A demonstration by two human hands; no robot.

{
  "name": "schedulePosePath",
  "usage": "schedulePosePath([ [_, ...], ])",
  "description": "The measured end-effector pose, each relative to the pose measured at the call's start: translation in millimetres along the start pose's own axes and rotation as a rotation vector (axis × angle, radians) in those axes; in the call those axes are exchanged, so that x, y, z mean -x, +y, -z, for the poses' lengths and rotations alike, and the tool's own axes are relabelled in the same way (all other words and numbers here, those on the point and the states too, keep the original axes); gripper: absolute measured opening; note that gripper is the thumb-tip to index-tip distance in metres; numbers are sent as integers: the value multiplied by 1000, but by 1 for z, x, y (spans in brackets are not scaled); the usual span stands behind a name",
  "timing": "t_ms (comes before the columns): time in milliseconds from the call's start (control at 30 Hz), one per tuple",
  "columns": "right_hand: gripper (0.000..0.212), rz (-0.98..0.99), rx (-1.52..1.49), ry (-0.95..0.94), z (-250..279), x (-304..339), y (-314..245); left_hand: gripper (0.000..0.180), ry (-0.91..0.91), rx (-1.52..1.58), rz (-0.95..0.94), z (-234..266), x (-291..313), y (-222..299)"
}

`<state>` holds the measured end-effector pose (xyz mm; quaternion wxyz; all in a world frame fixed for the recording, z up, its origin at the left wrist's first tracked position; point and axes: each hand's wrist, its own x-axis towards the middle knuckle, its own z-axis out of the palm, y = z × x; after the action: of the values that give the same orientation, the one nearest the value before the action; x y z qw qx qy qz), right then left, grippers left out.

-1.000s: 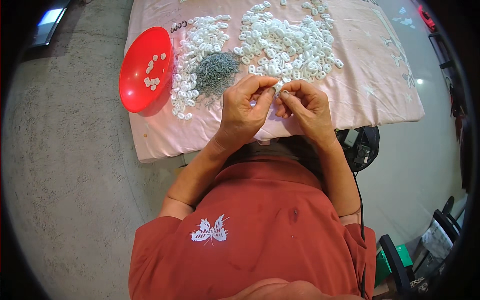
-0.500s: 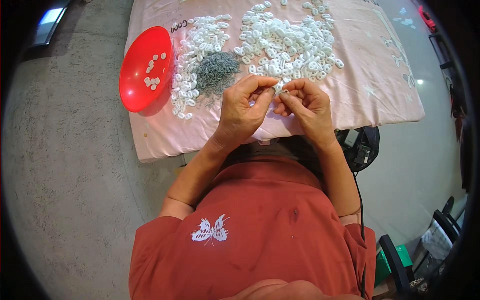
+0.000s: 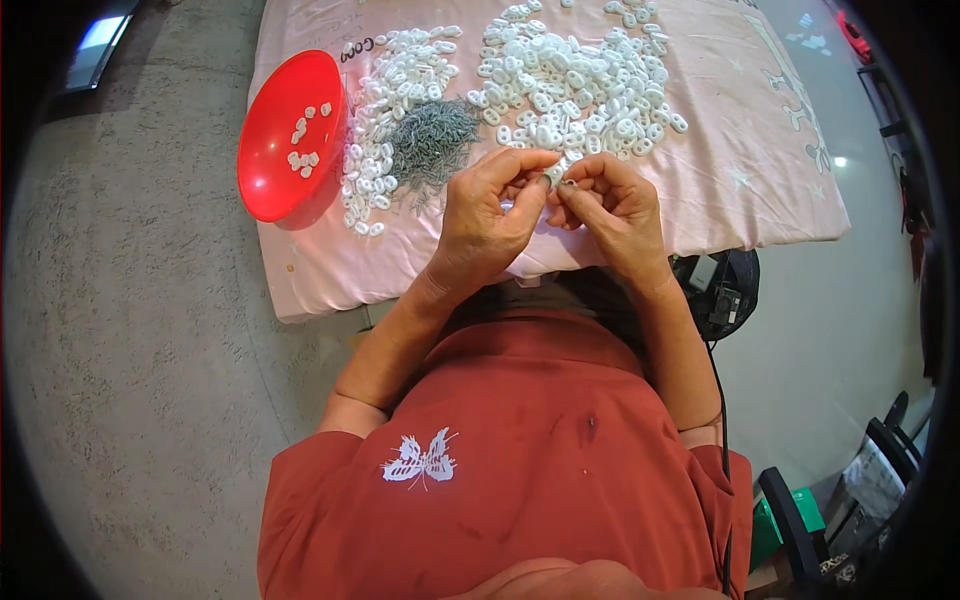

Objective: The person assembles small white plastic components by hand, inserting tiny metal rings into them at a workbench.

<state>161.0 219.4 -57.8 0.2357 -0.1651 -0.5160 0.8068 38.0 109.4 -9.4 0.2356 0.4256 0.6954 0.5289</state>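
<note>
Close together above the near edge of the table, my left hand [image 3: 487,208] and my right hand [image 3: 622,215] meet fingertip to fingertip. Between thumb and forefinger, my left hand pinches a small white plastic piece [image 3: 556,173]. The fingers of my right hand are closed in a pinch against its right side; a tiny thing shows at their tips, too small to name. Just beyond lies a big pile of white oval plastic pieces with two holes [image 3: 578,72]. To the left are a heap of small grey screws [image 3: 434,140] and another pile of similar white pieces [image 3: 408,78].
A red plastic bowl [image 3: 268,150] with several white pieces inside stands at the table's left edge. The table has a pink patterned cloth [image 3: 740,190]. Below its right front edge is a dark round bag or container [image 3: 740,290], with a cable hanging down near my right arm.
Both hands stay nearly in place, still pinched together, with only a slight shift of the fingertips around the white piece. The piles and the bowl look the same.
</note>
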Motion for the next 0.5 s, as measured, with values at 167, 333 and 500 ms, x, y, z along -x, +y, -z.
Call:
schedulePosePath([
  [167,5,-6,32,-7,0,0,-4,18,22,-98,7,2,-4,0],
  [333,6,-13,48,-1,-1,0,-5,17,31,27,96,1,-2,-3],
  [500,6,-9,54,3,-1,1,-5,17,17,75,81,1,-2,-5],
])
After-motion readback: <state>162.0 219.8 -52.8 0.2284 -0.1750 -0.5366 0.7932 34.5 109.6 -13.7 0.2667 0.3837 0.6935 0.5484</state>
